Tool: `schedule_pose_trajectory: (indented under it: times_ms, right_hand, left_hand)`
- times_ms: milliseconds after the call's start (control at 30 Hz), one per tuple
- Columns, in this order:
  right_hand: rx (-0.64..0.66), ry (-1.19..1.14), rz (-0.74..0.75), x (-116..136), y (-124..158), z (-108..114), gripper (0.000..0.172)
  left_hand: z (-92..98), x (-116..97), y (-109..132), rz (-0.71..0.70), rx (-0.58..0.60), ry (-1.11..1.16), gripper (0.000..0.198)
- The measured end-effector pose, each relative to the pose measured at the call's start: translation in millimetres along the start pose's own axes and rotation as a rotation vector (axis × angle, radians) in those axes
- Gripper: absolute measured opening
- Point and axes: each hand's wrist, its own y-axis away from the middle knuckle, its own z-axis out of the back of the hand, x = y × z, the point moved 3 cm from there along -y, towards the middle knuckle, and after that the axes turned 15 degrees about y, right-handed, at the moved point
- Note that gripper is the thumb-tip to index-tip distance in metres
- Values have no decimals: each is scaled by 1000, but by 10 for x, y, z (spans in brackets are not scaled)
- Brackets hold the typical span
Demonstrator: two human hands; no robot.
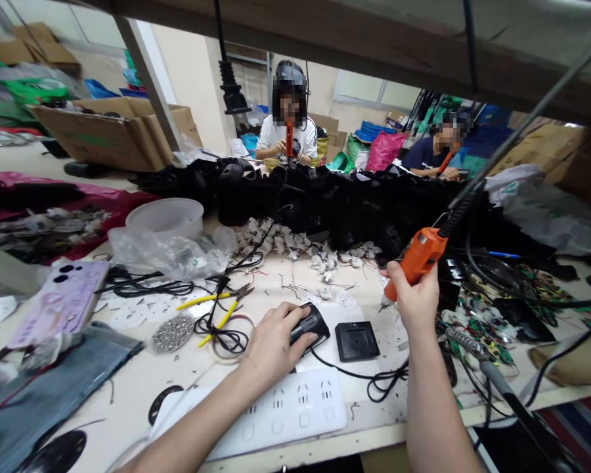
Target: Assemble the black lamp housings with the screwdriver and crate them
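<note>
My left hand (274, 338) is closed around a black plastic housing (311, 326) with slots on its top, resting on the bench. A black cable (345, 372) trails from near it to the right. My right hand (417, 295) grips an orange electric screwdriver (416, 261), its tip pointing down at the left and apart from the housing. A cord runs up from the tool's top. Between the hands lies a square black plastic part (357, 341). A white power strip (295, 408) sits under my left forearm.
Yellow-handled pliers (226, 318) and a dish of screws (173, 333) lie left of my left hand. White small parts (295, 246) are heaped behind, before a bank of black pieces (315, 200). A soldering iron (497, 378) stands at right. Two people work across the bench.
</note>
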Motion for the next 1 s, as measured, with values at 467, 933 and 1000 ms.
schedule_pose_trajectory:
  times_ms: [467,933,1000]
  right_hand:
    - [450,-865,-54,772,1025,-193,68]
    - [450,-862,-4,647,1234,-281,60]
    - [457,-859,16,617,1248,-320,65]
  left_hand:
    - [11,13,7,-71,5,93,39]
    - [-73,-1,13,-62,-77,33,25]
    - [-90,6,6,-43,-91,17,25]
